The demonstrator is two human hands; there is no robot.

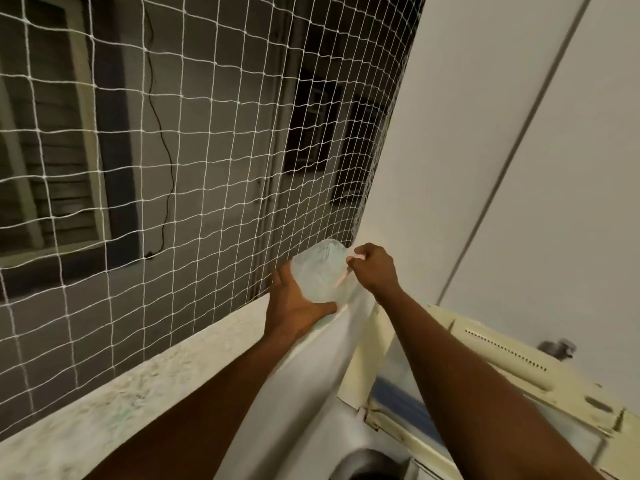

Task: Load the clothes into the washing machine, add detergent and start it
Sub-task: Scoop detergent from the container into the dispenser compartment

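A clear plastic bag [320,271] holding pale bluish-white contents, probably detergent, rests at the far end of the ledge beside the net. My left hand [294,299] cups it from below and from the left. My right hand [372,268] pinches its top right edge, where a pinkish strip shows. Below my arms stands the top-loading washing machine [502,368], cream-coloured, with its raised lid [360,344] up and the dark drum opening [367,467] at the bottom edge. No clothes are visible.
A white mesh net [207,133] spans the opening above the rough concrete ledge [138,382]. A white wall [485,133] with a thin pipe rises on the right. A grey tap fitting [556,348] sits behind the machine.
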